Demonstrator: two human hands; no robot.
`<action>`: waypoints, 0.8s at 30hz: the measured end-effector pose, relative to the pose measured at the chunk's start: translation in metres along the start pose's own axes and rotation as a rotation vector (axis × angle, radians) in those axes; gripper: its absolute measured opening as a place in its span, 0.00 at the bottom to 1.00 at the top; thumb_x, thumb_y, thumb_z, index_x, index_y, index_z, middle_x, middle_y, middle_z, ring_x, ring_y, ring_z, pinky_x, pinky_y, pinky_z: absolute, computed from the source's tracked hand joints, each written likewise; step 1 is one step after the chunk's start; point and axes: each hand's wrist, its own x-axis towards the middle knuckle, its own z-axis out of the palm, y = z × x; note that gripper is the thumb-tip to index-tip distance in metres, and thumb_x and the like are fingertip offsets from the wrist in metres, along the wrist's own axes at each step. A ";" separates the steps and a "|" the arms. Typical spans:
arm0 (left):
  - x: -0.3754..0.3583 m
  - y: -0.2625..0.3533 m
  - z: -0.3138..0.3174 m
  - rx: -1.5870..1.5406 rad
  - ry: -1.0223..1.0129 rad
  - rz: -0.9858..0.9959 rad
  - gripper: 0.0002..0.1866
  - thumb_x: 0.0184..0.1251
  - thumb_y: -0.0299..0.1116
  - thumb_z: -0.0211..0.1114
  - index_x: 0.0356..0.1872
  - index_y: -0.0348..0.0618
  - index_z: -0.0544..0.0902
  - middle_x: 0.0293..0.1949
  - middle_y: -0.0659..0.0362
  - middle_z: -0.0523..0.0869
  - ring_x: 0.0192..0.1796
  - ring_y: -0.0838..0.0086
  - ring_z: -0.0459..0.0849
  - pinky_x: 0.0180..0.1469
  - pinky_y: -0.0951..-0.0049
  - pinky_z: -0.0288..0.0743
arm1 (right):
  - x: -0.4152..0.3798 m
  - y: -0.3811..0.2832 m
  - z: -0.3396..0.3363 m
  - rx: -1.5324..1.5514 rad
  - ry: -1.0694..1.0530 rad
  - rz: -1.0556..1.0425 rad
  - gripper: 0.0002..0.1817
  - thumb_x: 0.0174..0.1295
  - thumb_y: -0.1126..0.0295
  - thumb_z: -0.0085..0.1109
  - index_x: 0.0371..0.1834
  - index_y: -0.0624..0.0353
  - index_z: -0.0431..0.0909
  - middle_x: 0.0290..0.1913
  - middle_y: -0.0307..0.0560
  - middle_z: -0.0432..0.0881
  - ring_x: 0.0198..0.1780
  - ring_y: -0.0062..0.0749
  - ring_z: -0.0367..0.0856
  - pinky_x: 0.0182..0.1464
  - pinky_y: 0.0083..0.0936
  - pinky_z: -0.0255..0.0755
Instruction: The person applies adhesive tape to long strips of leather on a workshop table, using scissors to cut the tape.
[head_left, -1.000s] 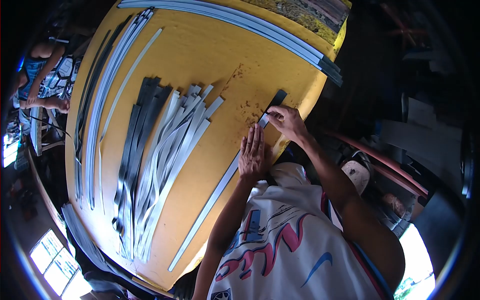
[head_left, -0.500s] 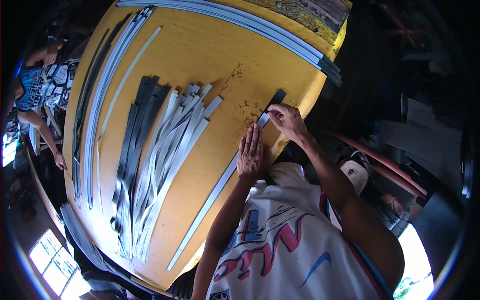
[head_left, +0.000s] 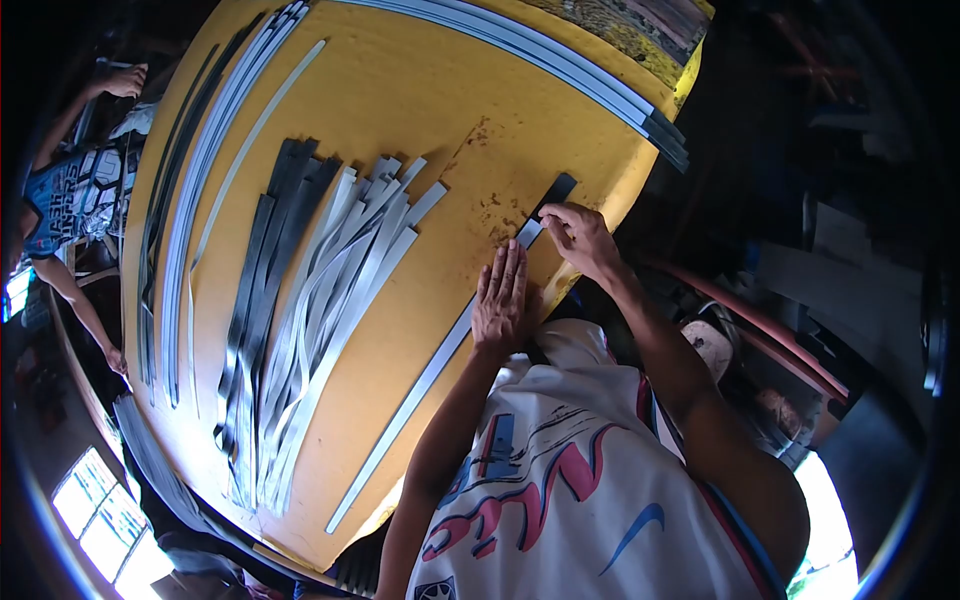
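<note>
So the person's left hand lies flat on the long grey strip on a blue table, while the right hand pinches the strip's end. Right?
Not quite: the head view shows a yellow table, not blue. The left hand does lie flat on the long grey strip, and the right hand pinches its end.

1 yellow table (head_left: 430, 110), 1 long grey strip (head_left: 420, 385) under 2 hands, 1 loose pile of strips (head_left: 310, 300), 1 other person (head_left: 70, 200) nearby.

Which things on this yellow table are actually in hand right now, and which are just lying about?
In hand:
left hand, pressed flat on the long grey strip
right hand, pinching that strip's end

Lying about:
fanned strip pile
edge strip bundle
yellow table
</note>
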 end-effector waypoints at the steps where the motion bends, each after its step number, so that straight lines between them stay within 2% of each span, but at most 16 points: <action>1: 0.000 0.000 0.000 0.000 0.001 -0.002 0.39 0.74 0.46 0.56 0.80 0.40 0.58 0.83 0.51 0.54 0.84 0.60 0.51 0.82 0.50 0.47 | 0.000 -0.002 0.000 -0.005 0.025 -0.029 0.09 0.70 0.72 0.62 0.49 0.63 0.82 0.42 0.51 0.87 0.43 0.36 0.89 0.45 0.31 0.86; 3: 0.001 -0.001 0.002 -0.008 0.015 0.002 0.41 0.71 0.45 0.59 0.81 0.42 0.56 0.83 0.51 0.54 0.84 0.58 0.52 0.82 0.50 0.48 | 0.000 -0.005 0.003 -0.010 0.050 -0.061 0.08 0.67 0.73 0.64 0.47 0.62 0.82 0.40 0.52 0.87 0.41 0.39 0.90 0.44 0.31 0.85; 8: 0.000 -0.002 0.006 -0.001 0.039 0.013 0.41 0.71 0.45 0.59 0.81 0.42 0.56 0.83 0.51 0.54 0.84 0.59 0.52 0.82 0.50 0.48 | -0.002 -0.002 0.009 0.061 0.048 -0.004 0.11 0.65 0.73 0.68 0.48 0.63 0.81 0.44 0.52 0.86 0.44 0.38 0.89 0.46 0.31 0.87; 16: 0.000 -0.002 0.005 -0.001 0.071 0.028 0.41 0.69 0.45 0.60 0.80 0.42 0.58 0.83 0.51 0.55 0.84 0.59 0.52 0.81 0.50 0.48 | -0.002 -0.005 0.011 0.076 0.057 0.033 0.11 0.65 0.74 0.68 0.48 0.64 0.81 0.43 0.51 0.86 0.43 0.35 0.89 0.45 0.29 0.86; 21: 0.000 0.001 0.000 -0.011 0.020 0.001 0.40 0.71 0.45 0.59 0.81 0.43 0.57 0.83 0.53 0.54 0.84 0.60 0.52 0.82 0.51 0.49 | -0.003 -0.011 0.001 0.077 0.059 0.067 0.10 0.66 0.73 0.67 0.48 0.64 0.82 0.42 0.52 0.87 0.42 0.34 0.90 0.44 0.29 0.86; 24: 0.000 0.000 0.002 0.008 0.035 0.005 0.40 0.71 0.45 0.59 0.81 0.43 0.57 0.83 0.53 0.55 0.84 0.61 0.53 0.82 0.52 0.49 | -0.004 -0.006 -0.006 0.024 0.202 0.035 0.10 0.68 0.68 0.66 0.46 0.62 0.82 0.42 0.52 0.88 0.39 0.38 0.90 0.43 0.29 0.86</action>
